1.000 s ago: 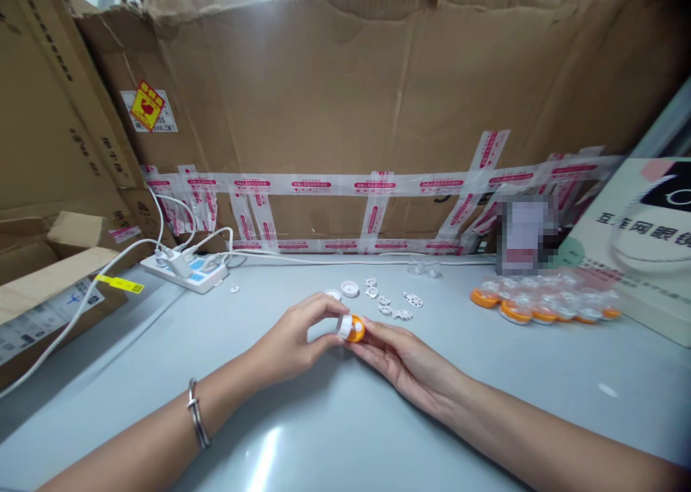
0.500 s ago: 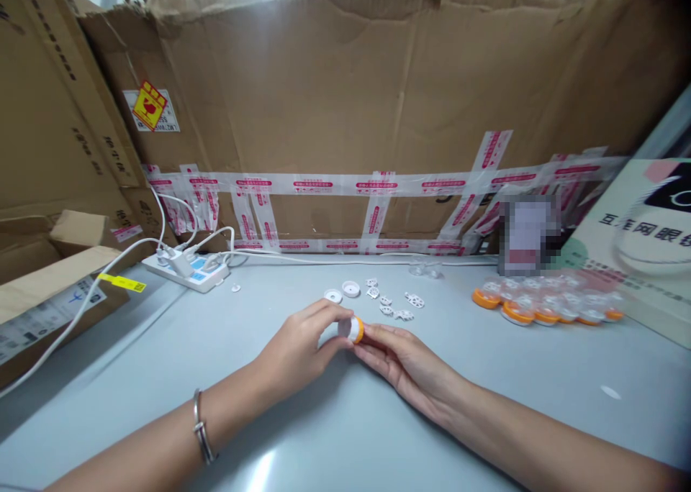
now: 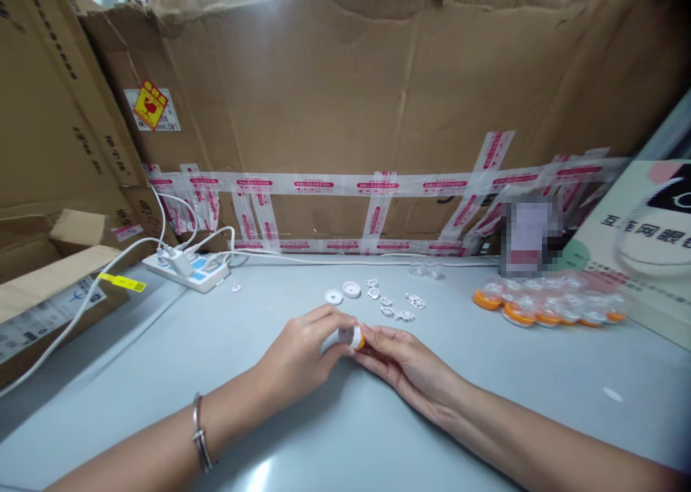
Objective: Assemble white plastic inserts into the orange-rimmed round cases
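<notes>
Take the clock as centred on the held piece, with 12 pointing away from the person. At 8, nearest, a metal bracelet rings the left wrist. The left hand has thumb and fingers in a narrow pinch on the greyish-white side of a small orange-and-white round piece; the right hand comes in from 4 and grips its orange side between thumb and fingers. The piece sits in the air between both sets of fingertips, over the grey table, tilted so that its orange side faces 3.

It looks like moulded plastic: probably light, stiff, rather slick on its smooth face, and prone to roll if let go. The rim seems the best hold, pinched lightly from opposite edges, since any thin or clear part could scratch or crack.

Just beyond, between 11 and 12, lie two white discs; between 1 and 2, small white perforated parts, likely thin enough to snap. Well apart, between 2 and 3, stands a cluster of orange-rimmed clear pieces. Farthest, at 12, rises a taped cardboard box.
</notes>
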